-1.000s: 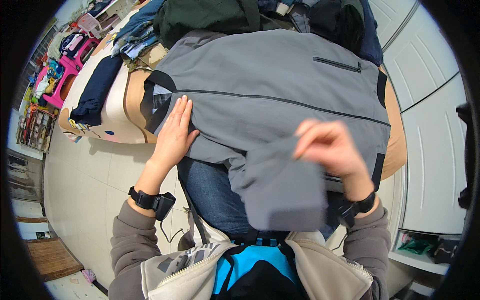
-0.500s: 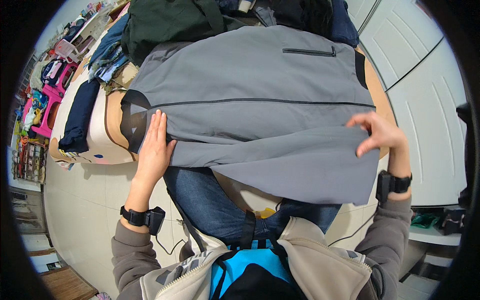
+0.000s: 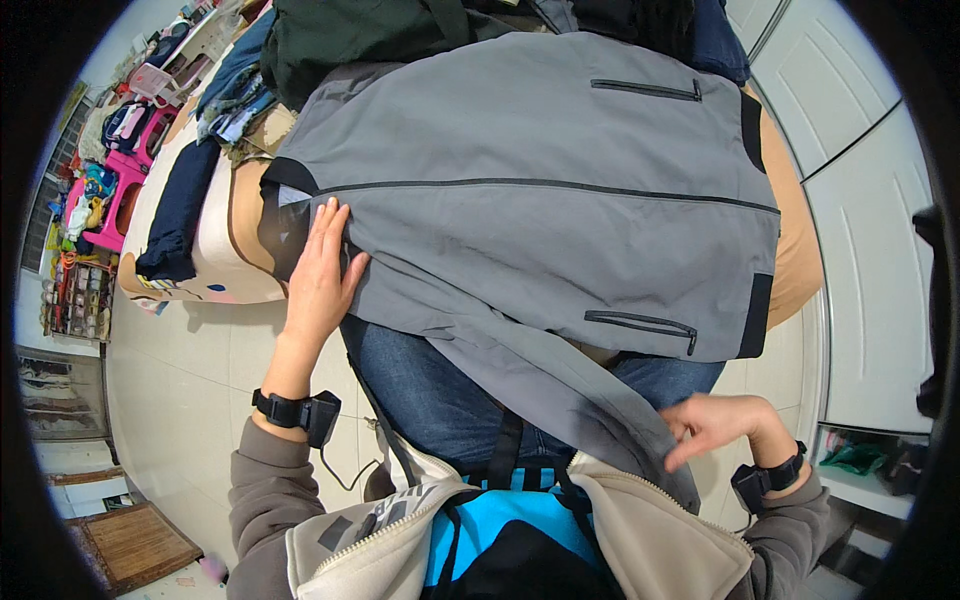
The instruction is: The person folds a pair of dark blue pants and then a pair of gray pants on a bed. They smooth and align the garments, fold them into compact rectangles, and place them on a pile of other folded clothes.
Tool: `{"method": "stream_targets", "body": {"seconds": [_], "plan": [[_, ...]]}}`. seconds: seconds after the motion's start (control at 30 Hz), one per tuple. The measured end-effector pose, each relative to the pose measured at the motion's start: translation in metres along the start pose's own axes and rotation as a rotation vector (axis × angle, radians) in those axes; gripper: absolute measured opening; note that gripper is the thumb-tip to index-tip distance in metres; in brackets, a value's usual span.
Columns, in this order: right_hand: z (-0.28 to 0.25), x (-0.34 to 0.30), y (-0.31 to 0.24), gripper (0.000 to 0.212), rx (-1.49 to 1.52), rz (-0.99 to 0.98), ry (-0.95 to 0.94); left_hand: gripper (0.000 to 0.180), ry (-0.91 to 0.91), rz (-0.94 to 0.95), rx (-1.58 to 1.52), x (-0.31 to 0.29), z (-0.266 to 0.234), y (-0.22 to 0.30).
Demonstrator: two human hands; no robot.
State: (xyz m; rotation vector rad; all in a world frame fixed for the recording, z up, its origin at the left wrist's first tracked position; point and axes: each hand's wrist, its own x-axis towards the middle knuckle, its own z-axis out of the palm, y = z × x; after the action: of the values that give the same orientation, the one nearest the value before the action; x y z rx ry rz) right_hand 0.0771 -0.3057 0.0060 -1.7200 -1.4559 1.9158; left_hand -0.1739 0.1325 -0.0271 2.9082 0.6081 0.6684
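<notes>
A grey zip-up jacket (image 3: 480,140) with black trim lies spread sideways in front of me, its collar at the left and hem at the right. My left hand (image 3: 322,265) rests flat on it beside the collar, fingers stretched out. One grey sleeve (image 3: 580,385) slants down over my jeans toward my lap. At the edge of that sleeve, near its lower end, is my right hand (image 3: 725,428), thumb and fingers apart and slightly blurred. Two black-edged zip pockets show, an upper pocket (image 3: 645,90) and a nearer pocket (image 3: 640,328).
Dark green clothing (image 3: 360,45) is heaped behind the jacket. Folded navy cloth (image 3: 180,215) and a blue garment pile (image 3: 235,95) sit at the left on the patterned surface (image 3: 225,260). Pink stools (image 3: 125,190) stand farther left. White cabinet doors (image 3: 870,240) rise at the right.
The near sleeve has swung off the jacket body toward my lap, uncovering the nearer pocket and hem. My right hand has moved down and toward me. My left hand remains by the collar.
</notes>
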Motion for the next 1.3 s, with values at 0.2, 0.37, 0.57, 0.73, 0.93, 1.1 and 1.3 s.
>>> {"method": "stream_targets", "body": {"seconds": [0.2,0.37,0.57,0.73,0.93,1.1,1.3], "plan": [[-0.008,0.027,0.005,0.034,-0.016,-0.063,0.586,0.08,-0.04,0.306,-0.151,-0.016,-0.015,-0.019],[-0.008,0.034,0.009,0.037,-0.408,-0.092,0.752,0.05,0.023,0.602,-0.091,-0.043,-0.01,-0.017],[-0.008,0.029,0.005,0.057,-0.412,0.005,0.599,0.05,-0.11,0.416,-0.196,-0.048,-0.006,-0.014],[-0.008,0.016,0.005,0.058,-0.394,-0.083,0.555,0.052,-0.146,0.38,-0.085,-0.047,-0.01,-0.018],[-0.022,-0.025,0.025,0.039,-0.556,-0.036,1.043,0.044,-0.05,0.38,-0.05,-0.049,-0.005,-0.025],[-0.008,-0.032,0.043,0.07,-0.9,0.181,1.009,0.046,-0.042,0.318,0.032,-0.051,-0.003,-0.027],[-0.01,-0.023,0.072,0.072,-1.049,0.211,1.151,0.047,0.032,0.289,0.046,-0.047,-0.007,-0.028]]}}
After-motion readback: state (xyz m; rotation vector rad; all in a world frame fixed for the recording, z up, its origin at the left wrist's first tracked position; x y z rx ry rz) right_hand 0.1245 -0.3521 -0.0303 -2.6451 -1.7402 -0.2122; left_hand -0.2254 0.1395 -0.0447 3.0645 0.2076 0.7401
